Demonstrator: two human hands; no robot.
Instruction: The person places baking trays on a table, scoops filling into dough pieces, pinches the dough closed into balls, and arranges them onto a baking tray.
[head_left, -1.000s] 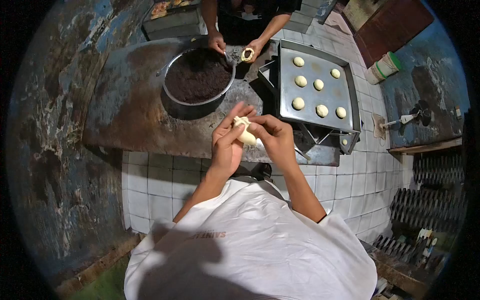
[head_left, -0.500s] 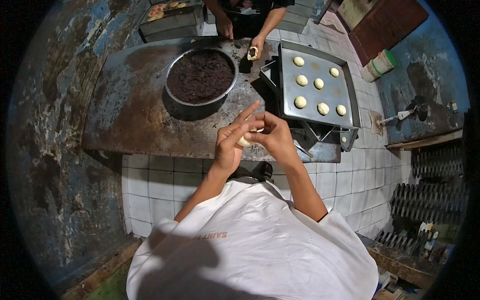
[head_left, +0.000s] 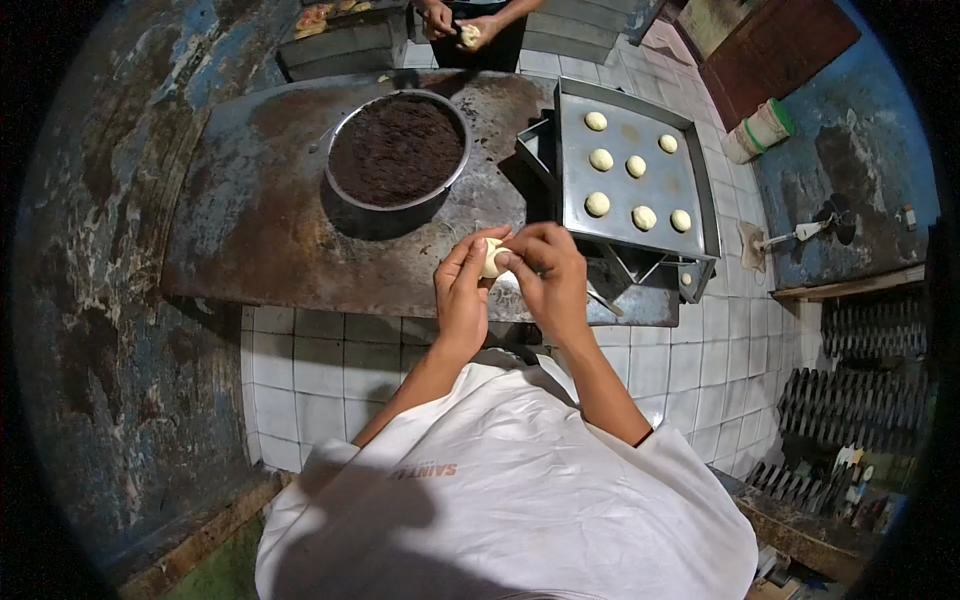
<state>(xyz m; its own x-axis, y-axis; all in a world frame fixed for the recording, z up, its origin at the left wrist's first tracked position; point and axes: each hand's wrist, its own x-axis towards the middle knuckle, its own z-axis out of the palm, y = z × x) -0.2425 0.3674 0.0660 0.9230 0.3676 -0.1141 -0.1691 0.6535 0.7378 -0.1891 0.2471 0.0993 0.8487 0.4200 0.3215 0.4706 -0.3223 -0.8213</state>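
Both forearms are extended fwd over the near edge of a broad, dark, rust-stained table (head_left: 250, 225), converging from the sleeves of a white cloth shirt (head_left: 540, 480), w/ wrists brought close tog. A small, rounded piece of pale-yellow dough (head_left: 495, 259) is held in the air betw. the two hands, above the table's near edge. The left hand (head_left: 462, 285) (LH) is set palm inward, fingers directed up & fwd; the dough is cradled in it, w/ the thumb laid along the near side. The right hand (head_left: 550, 275) (RH) is positioned opp., knuckles raised & fingers curled; the dough's R edge is pinched betw. thumb & fingertips. Exact contact of the outer RH fingers is hidden & cannot be told. Beyond & to the L of the hands, a round, silver-coloured metal bowl (head_left: 392, 207) is placed on the table, filled w/ a dark-brown, crumbly mass (head_left: 400, 150). Beyond & to the R, a shallow, grey, rectangular metal tray (head_left: 668, 185) is located, w/ seven round, pale dough balls (head_left: 601, 159) spaced apart on it. At the table's far side, another pale dough piece (head_left: 469, 36) is held in a co-worker's hand (head_left: 488, 30).
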